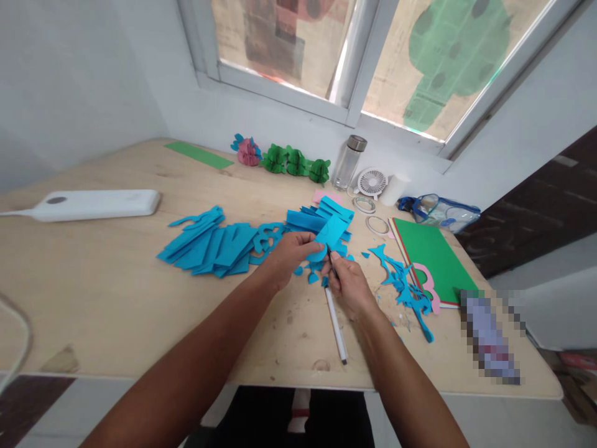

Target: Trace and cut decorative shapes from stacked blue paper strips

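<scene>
My left hand [293, 252] pinches a folded piece of blue paper [334, 230] between thumb and fingers, above the middle of the table. My right hand [351, 281] is closed around small dark scissors [331, 256], mostly hidden by the fingers, with their tip at the paper's lower edge. Behind the hands lies a pile of folded blue strips [303, 219]. Small blue offcuts [313, 278] are scattered just below the paper. A white marker [336, 326] lies below my right hand.
Folded blue paper pieces [214, 249] are heaped at left, near a white power strip [102, 204]. Blue scraps [401, 280] lie beside green sheets [433, 255] at right. A glass bottle [347, 165], small fan [372, 182], tape rolls [377, 225] and green paper decorations [295, 162] stand behind.
</scene>
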`<move>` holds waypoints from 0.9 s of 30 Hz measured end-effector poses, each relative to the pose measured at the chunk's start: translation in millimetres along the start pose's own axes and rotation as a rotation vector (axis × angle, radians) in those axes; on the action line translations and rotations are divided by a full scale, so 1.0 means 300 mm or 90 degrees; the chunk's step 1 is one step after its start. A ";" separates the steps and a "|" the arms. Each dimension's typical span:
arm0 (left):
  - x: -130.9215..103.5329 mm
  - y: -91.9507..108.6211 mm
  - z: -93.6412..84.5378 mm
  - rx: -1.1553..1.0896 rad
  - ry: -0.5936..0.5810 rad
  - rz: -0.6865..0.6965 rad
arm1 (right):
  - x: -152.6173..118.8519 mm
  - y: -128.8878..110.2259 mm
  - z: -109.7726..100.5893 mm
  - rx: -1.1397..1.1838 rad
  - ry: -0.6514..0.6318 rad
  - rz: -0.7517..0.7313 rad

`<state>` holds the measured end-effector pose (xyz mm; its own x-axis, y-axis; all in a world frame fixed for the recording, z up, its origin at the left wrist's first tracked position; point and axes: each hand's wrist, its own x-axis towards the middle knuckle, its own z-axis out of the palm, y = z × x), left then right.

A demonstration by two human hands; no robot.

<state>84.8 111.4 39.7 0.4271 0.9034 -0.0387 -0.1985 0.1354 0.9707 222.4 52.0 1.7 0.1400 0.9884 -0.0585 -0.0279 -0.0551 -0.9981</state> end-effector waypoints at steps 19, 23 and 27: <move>0.004 -0.009 0.007 -0.138 -0.015 -0.053 | -0.009 -0.032 0.017 0.017 0.048 0.009; -0.004 0.002 0.022 -0.164 -0.057 -0.065 | -0.011 -0.044 0.020 0.020 0.077 -0.006; -0.012 0.005 0.033 -0.144 -0.070 -0.061 | -0.014 -0.050 0.018 0.013 0.084 -0.034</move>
<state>91.6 104.4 43.7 0.5447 0.8338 -0.0898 -0.3391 0.3170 0.8857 216.7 49.6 17.1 0.2711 0.9625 -0.0090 -0.0374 0.0012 -0.9993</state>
